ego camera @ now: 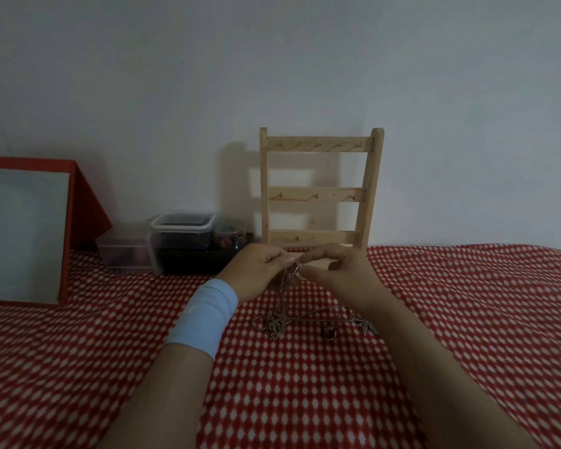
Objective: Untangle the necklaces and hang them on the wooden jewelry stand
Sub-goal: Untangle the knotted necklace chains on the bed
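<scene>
Silvery chains (283,294) are pinched and lifted between the left hand (256,270) and right hand (340,270), just in front of the stand (321,196). Their lower part lies tangled on the red cloth (450,319) below. In my judgement the fingertips should tease the strands apart with small, slack pulls, since tugging would only tighten the tangle, and one chain should be freed fully before it goes up to hang.

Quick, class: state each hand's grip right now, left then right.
Left hand: closed, pinching the tangled necklace chain.
Right hand: closed, pinching the same chain.
</scene>
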Tool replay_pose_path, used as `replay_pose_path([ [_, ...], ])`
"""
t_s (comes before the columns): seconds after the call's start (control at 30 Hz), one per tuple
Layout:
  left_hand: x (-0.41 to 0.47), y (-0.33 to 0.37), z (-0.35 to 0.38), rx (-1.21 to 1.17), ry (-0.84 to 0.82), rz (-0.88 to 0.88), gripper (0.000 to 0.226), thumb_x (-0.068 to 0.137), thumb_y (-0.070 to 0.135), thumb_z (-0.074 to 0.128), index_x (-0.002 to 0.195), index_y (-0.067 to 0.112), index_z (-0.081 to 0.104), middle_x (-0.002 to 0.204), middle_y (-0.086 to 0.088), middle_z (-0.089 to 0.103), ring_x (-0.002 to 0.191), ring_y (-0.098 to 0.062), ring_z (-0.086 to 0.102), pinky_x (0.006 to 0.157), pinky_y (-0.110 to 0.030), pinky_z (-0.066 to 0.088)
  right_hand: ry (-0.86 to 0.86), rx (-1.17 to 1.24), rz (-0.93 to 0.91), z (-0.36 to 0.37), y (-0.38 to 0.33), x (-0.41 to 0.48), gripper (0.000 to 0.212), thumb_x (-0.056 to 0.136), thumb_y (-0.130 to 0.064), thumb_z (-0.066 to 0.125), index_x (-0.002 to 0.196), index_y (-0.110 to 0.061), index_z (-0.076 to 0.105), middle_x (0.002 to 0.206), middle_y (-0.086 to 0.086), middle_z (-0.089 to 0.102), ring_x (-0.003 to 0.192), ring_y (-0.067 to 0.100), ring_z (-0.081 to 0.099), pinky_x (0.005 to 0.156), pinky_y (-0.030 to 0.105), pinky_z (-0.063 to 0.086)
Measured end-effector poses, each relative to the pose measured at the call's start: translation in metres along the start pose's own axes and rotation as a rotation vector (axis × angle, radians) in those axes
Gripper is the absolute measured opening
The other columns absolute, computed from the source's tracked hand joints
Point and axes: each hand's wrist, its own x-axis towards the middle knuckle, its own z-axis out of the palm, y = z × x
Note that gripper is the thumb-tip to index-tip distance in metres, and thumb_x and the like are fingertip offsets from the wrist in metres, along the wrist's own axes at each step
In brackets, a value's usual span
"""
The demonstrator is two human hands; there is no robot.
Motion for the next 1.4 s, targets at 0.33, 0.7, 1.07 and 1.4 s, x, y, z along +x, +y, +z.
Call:
replay_pose_path([
  [0.33, 0.001, 0.003, 0.000, 0.057, 0.007, 0.021, 0.021, 0.098, 0.030, 0.055, 0.097, 0.026, 0.075, 0.092, 0.012, 0.071, 0.089, -0.003, 0.063, 0.083, -0.020, 0.047, 0.030, 0.059, 0.090, 0.007, 0.009, 0.003, 0.012, 0.087, -0.031, 0.078, 0.081, -0.021, 0.081, 0.089, -0.013, 0.078, 0.088, -0.003, 0.070, 0.075, 0.007, 0.051],
  [0.7, -0.001, 0.003, -0.001, 0.075, 0.008, -0.043, 0.022, 0.090, 0.033, 0.065, 0.086, 0.018, 0.080, 0.088, -0.002, 0.075, 0.087, -0.014, 0.068, 0.089, -0.034, 0.054, 0.130, -0.018, 0.026, 0.010, 0.010, 0.003, 0.008, 0.086, -0.015, 0.079, 0.085, -0.021, 0.084, 0.082, -0.014, 0.077, 0.081, -0.004, 0.069, 0.073, 0.011, 0.055],
  [1.07, -0.003, 0.008, 0.003, -0.034, 0.002, -0.007, 0.028, 0.093, 0.022, 0.059, 0.071, 0.016, 0.075, 0.072, 0.000, 0.069, 0.069, -0.001, 0.058, 0.070, -0.017, 0.043, -0.113, 0.019, 0.065, 0.006, 0.005, -0.001, 0.010, 0.088, -0.006, 0.070, 0.085, -0.011, 0.077, 0.084, 0.001, 0.077, 0.083, 0.028, 0.072, 0.078, 0.040, 0.064],
  [1.4, -0.001, 0.005, -0.006, -0.004, -0.004, 0.033, 0.018, 0.095, 0.026, 0.060, 0.085, 0.018, 0.072, 0.078, 0.010, 0.069, 0.072, 0.001, 0.063, 0.066, -0.006, 0.043, -0.101, 0.261, 0.261, 0.001, -0.007, -0.005, 0.012, 0.091, -0.019, 0.073, 0.089, -0.011, 0.082, 0.058, -0.005, 0.068, 0.047, 0.007, 0.048, 0.048, 0.019, 0.043],
])
